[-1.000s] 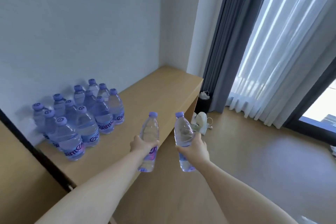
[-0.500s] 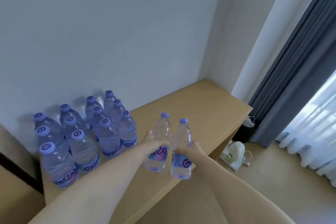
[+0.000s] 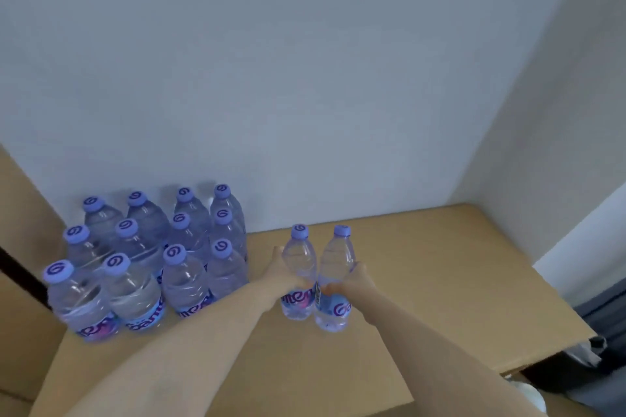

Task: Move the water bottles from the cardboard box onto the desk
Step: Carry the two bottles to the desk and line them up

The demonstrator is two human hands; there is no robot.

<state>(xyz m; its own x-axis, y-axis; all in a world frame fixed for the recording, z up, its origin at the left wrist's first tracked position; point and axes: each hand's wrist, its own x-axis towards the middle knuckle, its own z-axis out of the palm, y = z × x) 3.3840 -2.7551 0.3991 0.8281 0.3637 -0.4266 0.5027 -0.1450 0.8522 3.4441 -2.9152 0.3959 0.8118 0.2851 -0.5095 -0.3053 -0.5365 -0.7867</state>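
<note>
While two water bottles are being carried in over the surface, the step in hand is judged to be setting them down upright beside the standing group of bottles, and every place below is given relative to that group.

The group itself is stood at the far left of the surface, close against the wall, in rows of purple caps. Just right of the group, the left hand is wrapped around the middle of the left bottle, which is held upright. Further right of the group, the right bottle is gripped around its waist by the right hand, fingers curled round it; the two held bottles are touching or nearly touching side by side. Whether their bases are already resting on the surface cannot be told. Well to the right of the group, bare wood is left up to the edge of the surface. The cardboard box is not seen.

For the step to be done well, both bottles are best kept vertical and lowered until the bases are felt flat on the wood. The left bottle should be placed just right of the group's nearest column, so the row is continued without caps being knocked. The grips should be released only once each bottle is steady, and the hands drawn back clear of the neighbouring bottles.
</note>
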